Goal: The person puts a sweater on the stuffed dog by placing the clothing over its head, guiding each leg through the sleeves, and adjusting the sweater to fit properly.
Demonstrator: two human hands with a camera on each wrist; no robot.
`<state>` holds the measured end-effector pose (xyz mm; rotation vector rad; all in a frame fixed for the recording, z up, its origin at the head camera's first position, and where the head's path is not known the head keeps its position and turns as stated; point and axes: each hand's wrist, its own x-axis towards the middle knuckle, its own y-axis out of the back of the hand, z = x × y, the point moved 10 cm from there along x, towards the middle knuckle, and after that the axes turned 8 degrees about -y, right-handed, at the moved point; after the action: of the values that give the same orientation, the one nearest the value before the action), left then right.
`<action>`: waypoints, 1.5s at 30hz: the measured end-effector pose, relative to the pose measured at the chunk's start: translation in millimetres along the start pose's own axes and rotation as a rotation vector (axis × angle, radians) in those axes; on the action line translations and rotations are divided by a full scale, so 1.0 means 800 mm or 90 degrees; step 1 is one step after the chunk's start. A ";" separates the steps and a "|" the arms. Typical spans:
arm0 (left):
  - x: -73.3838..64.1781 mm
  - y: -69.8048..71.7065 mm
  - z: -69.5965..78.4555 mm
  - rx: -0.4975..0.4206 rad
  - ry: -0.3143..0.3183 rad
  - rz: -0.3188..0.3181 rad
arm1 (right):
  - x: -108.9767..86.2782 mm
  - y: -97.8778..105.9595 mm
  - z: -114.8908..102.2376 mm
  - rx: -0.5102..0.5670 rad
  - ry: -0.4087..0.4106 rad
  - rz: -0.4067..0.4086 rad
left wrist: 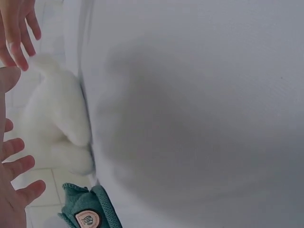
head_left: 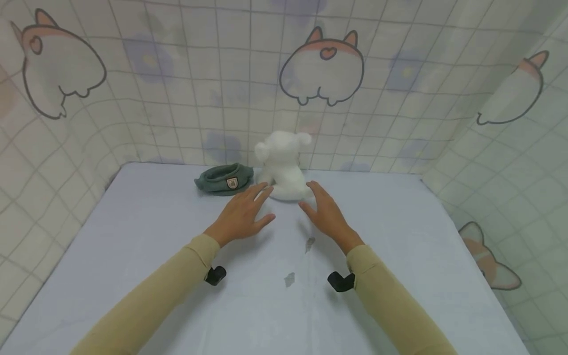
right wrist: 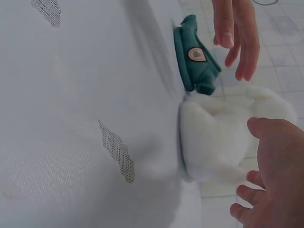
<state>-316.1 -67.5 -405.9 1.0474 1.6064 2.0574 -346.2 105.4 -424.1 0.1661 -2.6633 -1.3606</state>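
A white plush toy (head_left: 284,162) sits upright at the back of the table, its head and two round ears showing in the head view. Left of it lies a small green garment (head_left: 224,180) with a light badge, possibly doll clothing. My left hand (head_left: 241,213) hovers in front of both, fingers spread. On the other side, my right hand (head_left: 326,209) reaches toward the toy's right side with fingers extended. Both wrist views show the plush (left wrist: 59,109) and the green garment (right wrist: 197,57) near the fingers. Neither hand holds anything.
The white tabletop (head_left: 262,315) has two grey worn patches (head_left: 289,280) near its middle. A curtain (head_left: 248,64) with a grid and cartoon corgis surrounds the back and sides. Black wrist mounts (head_left: 341,281) stick out below the sleeves.
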 end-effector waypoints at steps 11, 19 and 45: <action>0.000 -0.010 -0.012 -0.016 0.029 -0.007 | 0.013 -0.008 0.001 0.013 -0.011 0.011; 0.008 -0.017 -0.023 -0.033 0.060 -0.007 | 0.026 -0.008 0.004 0.029 -0.038 0.015; 0.019 -0.045 -0.058 -0.178 0.171 -0.015 | 0.070 -0.037 0.021 0.081 -0.088 0.013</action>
<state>-365.7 -78.4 -438.5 0.6768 1.3791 2.4021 -403.7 92.0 -453.0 0.0611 -2.8586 -1.2401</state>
